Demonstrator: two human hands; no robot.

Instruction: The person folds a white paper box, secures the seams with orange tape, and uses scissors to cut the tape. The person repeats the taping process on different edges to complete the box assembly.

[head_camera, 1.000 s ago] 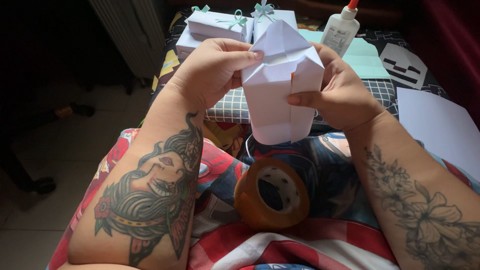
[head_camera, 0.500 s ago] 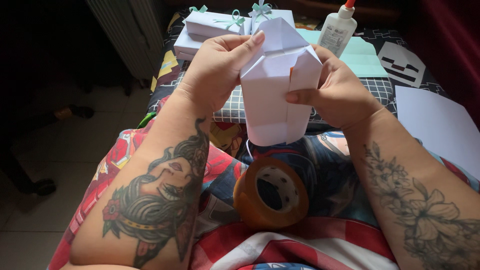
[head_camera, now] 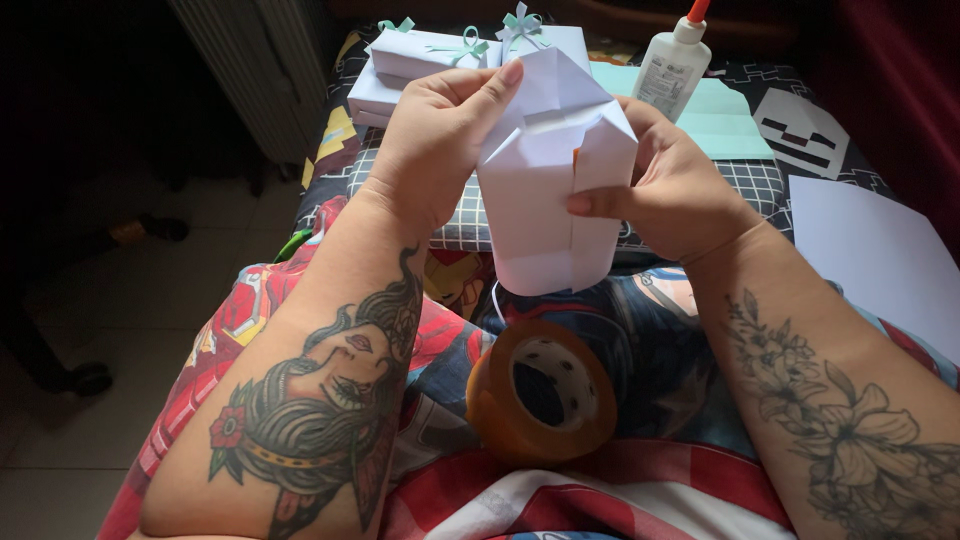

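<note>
I hold a folded white paper shape [head_camera: 545,185] upright in front of me with both hands. My left hand [head_camera: 435,140] grips its upper left side, the thumb pressing along the top flap. My right hand [head_camera: 670,190] holds the right side, its thumb laid across the front seam. A brown roll of packing tape [head_camera: 540,390] rests on my lap just below the paper.
White paper boxes with mint green bows [head_camera: 440,55] sit at the back of a patterned cloth surface [head_camera: 450,215]. A glue bottle [head_camera: 672,62] stands behind, beside mint green paper [head_camera: 725,115]. A white sheet [head_camera: 880,255] lies right. A radiator [head_camera: 255,70] stands left.
My left thumb has slid higher along the top flap. The paper shape has tilted slightly, and both hands keep their hold.
</note>
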